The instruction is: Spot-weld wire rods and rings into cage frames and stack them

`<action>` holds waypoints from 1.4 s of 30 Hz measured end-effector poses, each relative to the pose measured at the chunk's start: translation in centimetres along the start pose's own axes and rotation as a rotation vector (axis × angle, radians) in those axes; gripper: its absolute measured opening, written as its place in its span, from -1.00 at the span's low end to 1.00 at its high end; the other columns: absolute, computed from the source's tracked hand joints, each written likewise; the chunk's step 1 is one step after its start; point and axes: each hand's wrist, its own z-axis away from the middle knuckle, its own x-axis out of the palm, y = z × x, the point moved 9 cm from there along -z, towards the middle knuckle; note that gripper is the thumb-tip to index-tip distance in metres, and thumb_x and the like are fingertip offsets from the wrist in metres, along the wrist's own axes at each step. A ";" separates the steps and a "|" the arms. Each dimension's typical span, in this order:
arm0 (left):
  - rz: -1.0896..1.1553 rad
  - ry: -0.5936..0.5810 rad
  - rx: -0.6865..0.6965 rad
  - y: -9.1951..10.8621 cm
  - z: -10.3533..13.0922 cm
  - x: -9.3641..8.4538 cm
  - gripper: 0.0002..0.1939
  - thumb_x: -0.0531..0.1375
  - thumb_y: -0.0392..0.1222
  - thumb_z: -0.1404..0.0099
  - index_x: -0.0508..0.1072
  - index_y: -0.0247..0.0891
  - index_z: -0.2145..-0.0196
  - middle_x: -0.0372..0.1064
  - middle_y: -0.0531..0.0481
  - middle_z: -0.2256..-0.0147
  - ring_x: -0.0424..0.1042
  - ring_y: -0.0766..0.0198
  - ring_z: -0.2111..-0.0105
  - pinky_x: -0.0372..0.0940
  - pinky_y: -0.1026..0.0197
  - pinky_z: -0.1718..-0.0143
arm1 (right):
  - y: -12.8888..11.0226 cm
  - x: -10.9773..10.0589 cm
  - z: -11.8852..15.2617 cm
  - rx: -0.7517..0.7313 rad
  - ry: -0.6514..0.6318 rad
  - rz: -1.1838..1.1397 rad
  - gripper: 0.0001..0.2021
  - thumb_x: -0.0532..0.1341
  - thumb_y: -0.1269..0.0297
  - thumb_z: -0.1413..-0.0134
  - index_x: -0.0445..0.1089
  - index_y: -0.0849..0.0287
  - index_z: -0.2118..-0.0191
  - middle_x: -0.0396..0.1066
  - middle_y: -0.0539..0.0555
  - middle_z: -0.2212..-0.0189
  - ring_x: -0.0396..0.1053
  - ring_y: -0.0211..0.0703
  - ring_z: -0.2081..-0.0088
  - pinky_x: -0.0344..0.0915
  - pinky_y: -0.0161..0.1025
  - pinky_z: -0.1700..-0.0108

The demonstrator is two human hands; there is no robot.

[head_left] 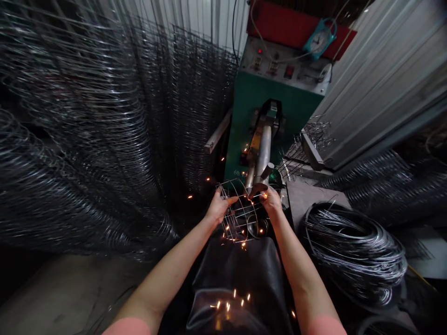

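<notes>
A small round wire frame [240,214] is held beneath the metal arms [263,153] of a green machine [275,90]. My left hand [219,206] grips the frame's left side, its thumb and fingers around the wires. On the right, my right hand [270,200] is closed on the frame's edge, right beside the machine's tip. Orange sparks fly from where the wire meets the tip and fall over the dark apron [240,270] on my lap.
Tall stacks of wire frames [115,116] fill the left side. A coil of wire [356,246] lies at the right, with more wire pieces [377,177] behind it. A wooden bar [218,132] juts out left of the machine. A teal clock [319,39] hangs above.
</notes>
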 end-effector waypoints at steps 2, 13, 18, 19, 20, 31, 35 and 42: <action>0.006 -0.020 -0.019 -0.3 -0.2 -0.1 -0.35 0.35 -0.33 0.12 0.22 -0.14 0.06 0.23 0.15 0.49 0.20 0.47 0.60 0.21 0.39 0.63 | -0.3 0.1 0.4 -0.006 0.000 0.004 -0.74 0.37 0.26 0.34 0.24 0.17 0.56 0.16 -0.17 0.72 0.10 -0.46 0.70 0.10 -0.50 0.71; 0.064 -0.075 -0.045 -1.3 0.1 -0.8 -0.33 0.37 -0.33 0.15 0.22 -0.17 0.06 0.18 0.19 0.53 0.19 0.49 0.63 0.25 0.37 0.62 | -1.1 -0.2 3.0 -0.028 0.033 0.034 -0.70 0.39 0.16 0.33 0.27 0.16 0.53 0.24 -0.15 0.69 0.19 -0.43 0.69 0.24 -0.46 0.67; 0.111 -0.166 -0.150 -3.2 2.0 -2.0 -0.30 0.33 -0.37 0.06 0.13 -0.21 -0.02 0.20 0.18 0.52 0.24 0.47 0.62 0.30 0.34 0.60 | -0.8 -0.9 6.8 0.023 -0.089 0.132 -0.62 0.37 0.00 0.33 0.34 0.20 0.47 0.30 -0.07 0.63 0.23 -0.38 0.66 0.21 -0.44 0.70; 0.125 -0.182 -0.188 -3.7 2.5 -2.3 -0.31 0.32 -0.38 0.04 0.12 -0.23 -0.02 0.21 0.18 0.52 0.25 0.46 0.62 0.31 0.32 0.60 | -0.8 -1.2 7.8 0.036 -0.123 0.160 -0.61 0.37 -0.01 0.32 0.35 0.21 0.45 0.30 -0.06 0.63 0.23 -0.38 0.66 0.19 -0.44 0.70; 0.139 -0.193 -0.224 -4.2 3.1 -2.6 -0.31 0.31 -0.38 0.03 0.11 -0.25 -0.02 0.22 0.17 0.52 0.26 0.46 0.62 0.31 0.31 0.60 | -0.9 -1.7 8.9 0.041 -0.143 0.194 -0.60 0.36 -0.02 0.32 0.36 0.21 0.44 0.30 -0.06 0.62 0.23 -0.37 0.65 0.18 -0.44 0.70; 0.242 -0.221 -0.297 -5.4 7.5 -4.9 -0.51 0.29 -0.38 -0.02 0.24 -0.31 0.09 0.31 0.09 0.45 0.28 0.49 0.64 0.27 0.36 0.61 | -6.4 -9.3 20.3 -0.284 -0.036 0.683 -0.74 0.29 0.06 0.15 0.40 0.17 0.45 0.25 -0.06 0.68 0.19 -0.30 0.66 0.18 -0.33 0.63; 0.309 -0.219 -0.289 -5.4 8.5 -5.4 -0.60 0.30 -0.36 -0.02 0.29 -0.33 0.17 0.29 0.10 0.44 0.23 0.54 0.64 0.25 0.38 0.61 | -10.8 -12.4 22.4 -0.595 0.298 0.729 -0.73 0.26 0.07 0.11 0.41 0.14 0.33 0.32 -0.02 0.56 0.26 -0.26 0.54 0.27 -0.27 0.44; 0.358 -0.276 -0.288 -5.4 10.1 -5.4 -0.67 0.27 -0.37 -0.05 0.32 -0.36 0.20 0.23 0.11 0.47 0.14 0.60 0.67 0.20 0.43 0.63 | -10.9 -12.3 20.3 -0.659 0.194 0.927 -0.60 0.15 -0.01 0.03 0.39 0.13 0.13 0.39 0.13 0.15 0.30 -0.01 0.07 0.15 -0.02 -0.04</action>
